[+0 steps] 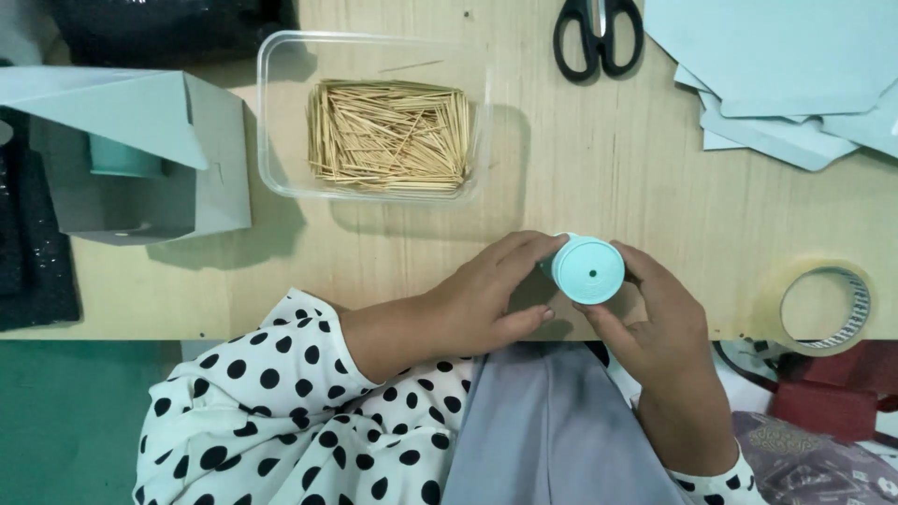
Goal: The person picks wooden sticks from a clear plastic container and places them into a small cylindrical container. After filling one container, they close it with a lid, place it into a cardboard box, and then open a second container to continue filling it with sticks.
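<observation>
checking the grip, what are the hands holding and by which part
Both hands hold a small teal round container: the left hand wraps its side, and the right hand grips the rim of its lid, which has a small centre hole.

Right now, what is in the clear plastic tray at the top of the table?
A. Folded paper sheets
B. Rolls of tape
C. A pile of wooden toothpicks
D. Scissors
C: the clear plastic tray holds a pile of wooden toothpicks, while the scissors, tape roll and paper sheets lie on the table outside it.
</observation>
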